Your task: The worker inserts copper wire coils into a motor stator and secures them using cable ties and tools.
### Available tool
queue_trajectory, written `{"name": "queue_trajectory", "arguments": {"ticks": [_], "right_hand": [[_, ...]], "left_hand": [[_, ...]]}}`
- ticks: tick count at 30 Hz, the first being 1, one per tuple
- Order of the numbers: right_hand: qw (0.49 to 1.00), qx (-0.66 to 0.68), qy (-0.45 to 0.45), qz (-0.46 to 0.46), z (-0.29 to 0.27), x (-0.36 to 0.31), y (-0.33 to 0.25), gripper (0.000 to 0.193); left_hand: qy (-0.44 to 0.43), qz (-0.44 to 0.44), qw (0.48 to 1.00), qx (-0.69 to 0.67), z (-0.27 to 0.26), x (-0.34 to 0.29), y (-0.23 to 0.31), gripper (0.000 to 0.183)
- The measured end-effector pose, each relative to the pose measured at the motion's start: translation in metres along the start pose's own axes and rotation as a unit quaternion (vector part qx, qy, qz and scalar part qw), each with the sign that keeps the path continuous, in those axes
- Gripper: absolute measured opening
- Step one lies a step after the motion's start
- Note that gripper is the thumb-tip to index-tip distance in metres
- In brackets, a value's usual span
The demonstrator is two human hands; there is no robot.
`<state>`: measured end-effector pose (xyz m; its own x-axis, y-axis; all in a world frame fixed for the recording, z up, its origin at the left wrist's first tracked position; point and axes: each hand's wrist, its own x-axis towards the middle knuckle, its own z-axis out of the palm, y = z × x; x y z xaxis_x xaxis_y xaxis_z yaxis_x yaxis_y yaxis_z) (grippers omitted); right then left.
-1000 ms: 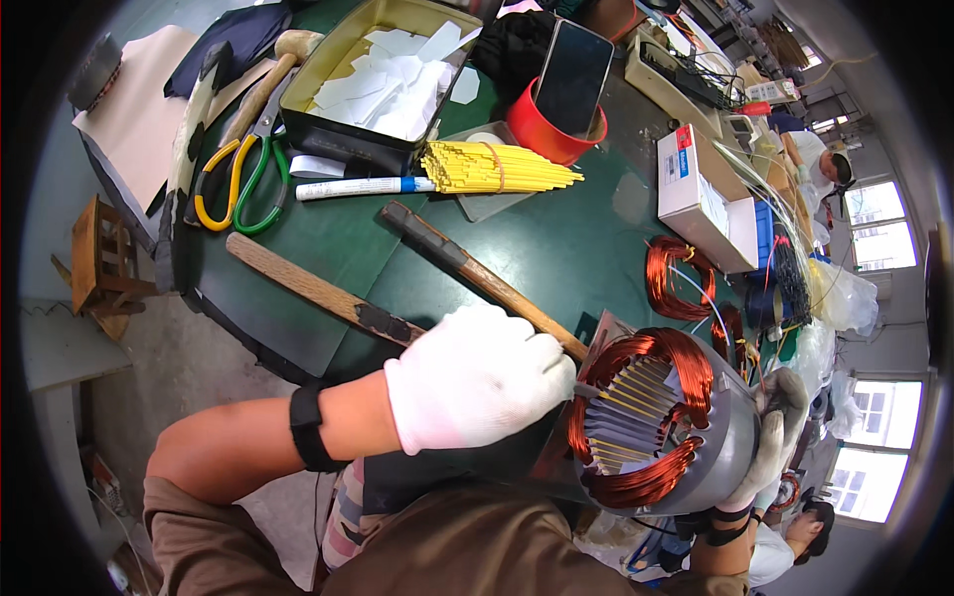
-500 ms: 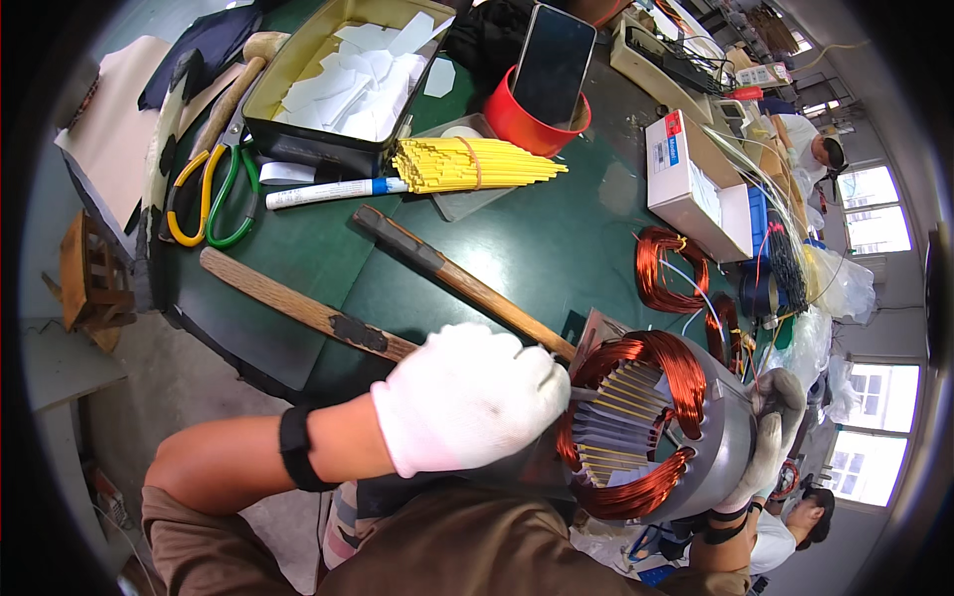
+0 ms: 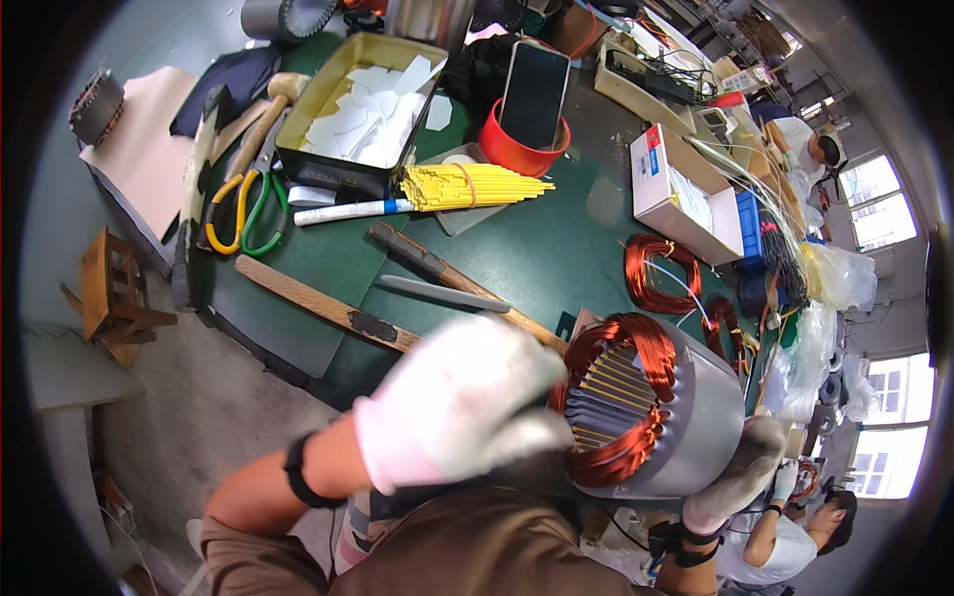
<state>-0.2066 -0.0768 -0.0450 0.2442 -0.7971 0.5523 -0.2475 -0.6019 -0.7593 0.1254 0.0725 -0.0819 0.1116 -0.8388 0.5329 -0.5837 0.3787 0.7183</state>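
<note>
A motor stator with a grey cylindrical housing lies on its side at the table's near edge. Its copper windings bulge from the end facing left, with yellow strips along the slots inside. My left hand, in a white glove, is blurred beside that open end; its thumb stands apart from the fingers and nothing shows in it. My gloved right hand grips the stator's far right end, its fingertips partly hidden. A flat grey tool rests beside a dark-ended wooden stick.
Left lie a curved wooden strip, scissors and a mallet. Behind are a tin of white paper pieces, yellow strips and a phone in a red bowl. Copper coils sit right; co-workers beyond.
The flat grey tool now lies on the table beside the stick. My left hand has drawn slightly back and loosened from its fist. My right hand has shifted lower along the stator's end.
</note>
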Motion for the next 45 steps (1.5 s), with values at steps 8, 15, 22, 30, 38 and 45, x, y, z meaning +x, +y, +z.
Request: {"name": "queue_trajectory", "arguments": {"ticks": [8, 15, 22, 30, 38, 45], "right_hand": [[0.988, -0.095, -0.117, 0.009, 0.006, -0.059, 0.002, 0.068], [0.954, 0.026, -0.245, 0.173, -0.002, 0.005, -0.024, 0.033], [0.963, 0.121, -0.193, 0.145, -0.045, 0.006, 0.007, 0.026], [0.918, -0.373, -0.128, -0.044, -0.154, -0.047, 0.104, 0.038], [0.853, -0.494, -0.170, -0.017, -0.191, -0.078, 0.150, 0.038], [0.886, -0.413, -0.207, -0.032, -0.204, -0.064, 0.140, 0.023]], "left_hand": [[0.122, 0.030, 0.992, -0.007, 0.084, -0.014, 0.035, 0.038], [0.062, -0.077, 0.995, 0.029, 0.069, 0.033, 0.071, 0.030], [-0.010, -0.295, 0.955, 0.005, 0.028, 0.026, 0.052, 0.041], [-0.056, -0.283, 0.955, -0.067, 0.061, -0.002, 0.002, 0.063], [-0.176, -0.235, 0.950, -0.105, 0.062, 0.000, -0.015, 0.064], [-0.209, -0.167, 0.950, -0.163, 0.063, 0.000, -0.036, 0.066]]}}
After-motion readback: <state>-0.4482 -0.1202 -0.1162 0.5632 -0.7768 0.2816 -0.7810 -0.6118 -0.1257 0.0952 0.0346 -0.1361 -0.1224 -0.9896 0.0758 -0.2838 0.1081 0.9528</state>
